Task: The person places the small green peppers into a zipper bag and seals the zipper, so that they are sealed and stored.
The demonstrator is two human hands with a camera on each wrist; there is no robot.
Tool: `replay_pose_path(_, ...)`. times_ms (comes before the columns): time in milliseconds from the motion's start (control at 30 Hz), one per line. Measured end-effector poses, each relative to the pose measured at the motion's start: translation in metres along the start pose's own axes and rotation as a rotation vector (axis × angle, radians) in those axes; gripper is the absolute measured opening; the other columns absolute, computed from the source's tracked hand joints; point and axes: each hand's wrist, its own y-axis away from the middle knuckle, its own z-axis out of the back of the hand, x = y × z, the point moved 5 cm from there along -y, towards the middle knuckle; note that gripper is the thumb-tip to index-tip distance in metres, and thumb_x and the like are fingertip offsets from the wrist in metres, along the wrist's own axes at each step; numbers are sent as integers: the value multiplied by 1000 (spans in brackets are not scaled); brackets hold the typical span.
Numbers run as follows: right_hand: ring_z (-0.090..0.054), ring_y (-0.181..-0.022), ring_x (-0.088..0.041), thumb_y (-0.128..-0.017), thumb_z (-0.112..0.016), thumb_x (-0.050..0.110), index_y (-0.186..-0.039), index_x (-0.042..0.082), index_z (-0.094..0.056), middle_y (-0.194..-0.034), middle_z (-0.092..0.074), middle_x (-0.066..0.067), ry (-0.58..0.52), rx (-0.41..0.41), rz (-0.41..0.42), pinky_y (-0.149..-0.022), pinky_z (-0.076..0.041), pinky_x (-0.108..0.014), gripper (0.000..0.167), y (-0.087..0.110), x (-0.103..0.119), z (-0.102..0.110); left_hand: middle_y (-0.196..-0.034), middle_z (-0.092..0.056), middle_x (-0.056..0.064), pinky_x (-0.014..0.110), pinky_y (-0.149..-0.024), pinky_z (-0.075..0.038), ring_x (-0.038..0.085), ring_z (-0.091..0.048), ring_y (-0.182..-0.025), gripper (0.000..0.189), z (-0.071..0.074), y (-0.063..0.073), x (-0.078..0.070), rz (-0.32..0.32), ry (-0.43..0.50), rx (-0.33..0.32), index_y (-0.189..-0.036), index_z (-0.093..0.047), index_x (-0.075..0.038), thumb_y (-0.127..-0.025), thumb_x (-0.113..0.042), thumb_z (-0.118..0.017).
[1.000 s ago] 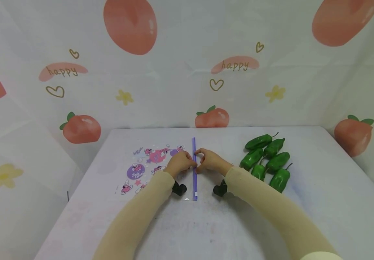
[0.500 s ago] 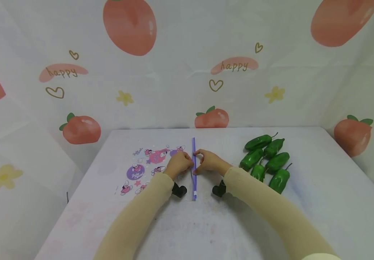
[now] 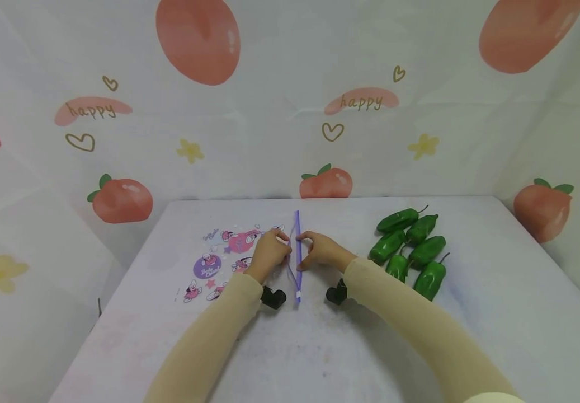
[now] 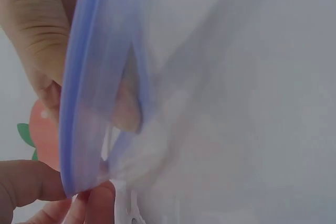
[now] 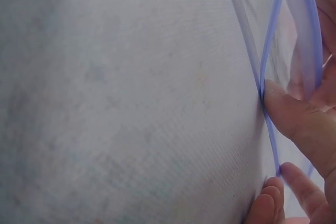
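A clear zip-lock bag (image 3: 207, 267) with pink and purple cartoon prints lies flat on the table, its mouth toward the right. The two purple lips of its mouth (image 3: 298, 229) stand apart, with a narrow gap between them. My left hand (image 3: 268, 254) pinches the left lip and draws it away from the other. On the right lip, my right hand (image 3: 324, 250) holds on with thumb and fingers spread along it. The left wrist view shows the purple zip strip (image 4: 79, 87) bowed outward; in the right wrist view my right thumb (image 5: 283, 108) presses against a lip.
Several green peppers (image 3: 428, 252) lie in a cluster to the right of my right hand. Black wrist cameras (image 3: 273, 298) hang under both wrists. A white cloth with peach prints (image 3: 325, 183) rises behind the table's back edge.
The bag's lips lay together a second ago and now stand apart. My left hand has moved slightly left with its lip; my right hand has hardly moved.
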Motion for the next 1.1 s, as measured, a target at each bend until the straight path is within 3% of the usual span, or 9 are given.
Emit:
replay_pose_path(133, -52, -81, -20, -65, -89, 23, -136, 22, -52, -92, -57, -8, 17, -9, 7, -67, -43, -28, 80, 0, 0, 0, -68, -62, 4, 21, -53, -44, 12, -52, -56, 35, 2, 2, -2, -32, 49, -7, -111, -60, -8, -77, 0, -63)
replay_pose_path(300, -53, -82, -20, -65, -89, 24, -135, 22, -52, -93, -58, -8, 20, -11, 3, -69, -44, -29, 79, 0, -1, 0, -72, -64, 6, 22, -53, -45, 12, -53, -56, 31, 4, 2, -5, -58, 16, 16, -107, -64, -7, -77, 3, -62)
replay_pose_path(567, -52, -83, -21, -66, -89, 23, -135, 23, -53, -94, -57, -9, 2, -6, -7, -68, -43, -30, 78, -1, -2, 0, -74, -65, 7, 21, -52, -46, 12, -56, -57, 27, 1, -4, 1, -2, -1, 65, -102, -68, -4, -77, 4, -65)
replay_pose_path(833, -52, -84, -20, -67, -89, 22, -135, 21, -52, -95, -58, -9, 11, -4, 0, -71, -43, -30, 78, 3, 1, 0, -77, -68, 9, 27, -61, -56, 17, -65, -61, 21, 0, -3, 2, 23, 37, 112, -97, -66, -5, -79, 2, -71)
replay_pose_path(1100, -52, -85, -20, -67, -88, 22, -136, 22, -52, -97, -58, -9, 9, -1, 6, -72, -43, -30, 78, 5, 3, 1, -78, -66, 8, 25, -59, -53, 14, -62, -60, 24, 3, -3, 3, 26, -9, 94, -103, -67, -6, -80, -3, -72)
